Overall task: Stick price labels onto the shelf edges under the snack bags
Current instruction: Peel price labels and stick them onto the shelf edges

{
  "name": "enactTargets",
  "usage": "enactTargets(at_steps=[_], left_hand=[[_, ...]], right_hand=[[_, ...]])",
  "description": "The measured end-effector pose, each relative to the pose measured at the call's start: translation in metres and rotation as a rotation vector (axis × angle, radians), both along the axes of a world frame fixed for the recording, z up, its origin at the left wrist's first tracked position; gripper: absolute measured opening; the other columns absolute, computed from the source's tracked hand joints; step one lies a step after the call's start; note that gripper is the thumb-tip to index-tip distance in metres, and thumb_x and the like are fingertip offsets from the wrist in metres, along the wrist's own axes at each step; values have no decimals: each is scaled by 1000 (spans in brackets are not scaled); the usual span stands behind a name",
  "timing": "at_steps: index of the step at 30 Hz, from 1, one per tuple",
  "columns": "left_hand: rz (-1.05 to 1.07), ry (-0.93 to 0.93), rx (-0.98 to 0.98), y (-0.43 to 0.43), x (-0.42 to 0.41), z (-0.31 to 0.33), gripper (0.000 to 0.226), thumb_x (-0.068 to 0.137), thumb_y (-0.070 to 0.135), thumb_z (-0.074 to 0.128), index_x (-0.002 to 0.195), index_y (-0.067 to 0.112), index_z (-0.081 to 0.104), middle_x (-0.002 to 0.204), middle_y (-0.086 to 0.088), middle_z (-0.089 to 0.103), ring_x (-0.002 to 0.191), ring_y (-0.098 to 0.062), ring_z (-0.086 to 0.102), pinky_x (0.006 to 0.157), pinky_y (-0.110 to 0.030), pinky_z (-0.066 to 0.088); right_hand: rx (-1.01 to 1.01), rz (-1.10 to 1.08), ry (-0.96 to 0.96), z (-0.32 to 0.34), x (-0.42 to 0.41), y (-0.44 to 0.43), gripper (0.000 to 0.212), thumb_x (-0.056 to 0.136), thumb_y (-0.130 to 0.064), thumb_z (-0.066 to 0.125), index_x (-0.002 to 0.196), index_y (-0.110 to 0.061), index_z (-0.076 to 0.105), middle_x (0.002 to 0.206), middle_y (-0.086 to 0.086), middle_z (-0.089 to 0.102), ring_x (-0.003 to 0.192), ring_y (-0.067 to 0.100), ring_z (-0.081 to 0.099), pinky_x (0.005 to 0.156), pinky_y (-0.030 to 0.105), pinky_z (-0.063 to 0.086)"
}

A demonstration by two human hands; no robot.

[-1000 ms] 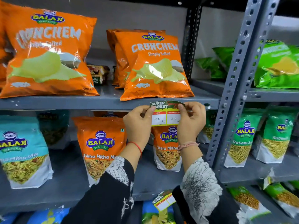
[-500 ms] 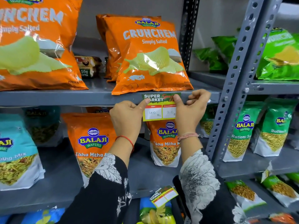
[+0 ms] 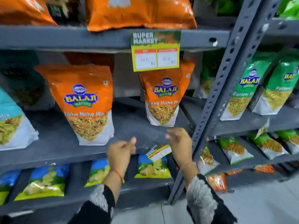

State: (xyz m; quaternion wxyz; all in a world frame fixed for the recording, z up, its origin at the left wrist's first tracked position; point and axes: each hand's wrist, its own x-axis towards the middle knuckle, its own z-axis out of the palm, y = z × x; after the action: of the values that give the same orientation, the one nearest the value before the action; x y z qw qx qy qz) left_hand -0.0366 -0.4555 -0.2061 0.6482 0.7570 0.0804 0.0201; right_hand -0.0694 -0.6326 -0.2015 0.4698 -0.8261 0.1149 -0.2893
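**Label on upper edge, hands low**

Pic blurred; figures on the price label [image 3: 155, 50] unreadable, top orange bags [image 3: 140, 12] cut off. Left hand [image 3: 120, 153] loosely curled, thumb up, holding nothing. Right hand [image 3: 180, 147] half open, fingers bent, empty. Label sits on upper shelf edge [image 3: 64, 38], well above both hands. A 2nd label [image 3: 159, 152] hangs tilted on lower shelf edge [image 3: 48, 159], between the hands.

On my feed, both forearms wear black sleeves printed with a white floral pattern, blurred at the cuffs. My left hand [image 3: 120, 153] has a thin red thread around its wrist; my right hand [image 3: 180, 145] has a pale pinkish band there.
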Motion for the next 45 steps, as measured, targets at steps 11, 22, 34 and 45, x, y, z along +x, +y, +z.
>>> enactTargets(at_steps=[11, 22, 34, 45], left_hand=[[66, 187, 37, -64, 8, -117, 8, 71, 0, 68, 72, -8, 65, 44, -5, 58, 40, 1, 45, 44, -14, 35], [-36, -143, 351, -47, 8, -98, 14, 77, 11, 65, 83, -1, 70, 83, -25, 73, 69, -14, 55, 55, 4, 33], [-28, -19, 380, -48, 20, -90, 47, 75, 23, 63, 34, 11, 42, 25, 0, 36, 35, -8, 34, 42, -19, 30], [0, 220, 340, 62, 21, -91, 46, 70, 43, 68, 59, -2, 64, 65, -23, 61, 71, -32, 60, 63, -32, 45]], right_hand=[[-293, -56, 15, -87, 14, -3, 10, 71, -8, 53, 66, -12, 60, 70, 12, 62, 71, 26, 44, 65, 32, 33], [211, -206, -67, -105, 14, 8, 22, 68, 18, 62, 64, -4, 61, 75, 14, 56, 71, -12, 48, 64, 1, 35], [382, -361, -47, -97, 28, 20, 37, 69, 11, 68, 67, -17, 43, 76, 8, 48, 56, 8, 45, 55, 6, 38], [314, -525, 53, -68, 19, 46, 38, 70, 19, 56, 58, -15, 43, 69, 6, 46, 63, 17, 41, 54, 7, 35]])
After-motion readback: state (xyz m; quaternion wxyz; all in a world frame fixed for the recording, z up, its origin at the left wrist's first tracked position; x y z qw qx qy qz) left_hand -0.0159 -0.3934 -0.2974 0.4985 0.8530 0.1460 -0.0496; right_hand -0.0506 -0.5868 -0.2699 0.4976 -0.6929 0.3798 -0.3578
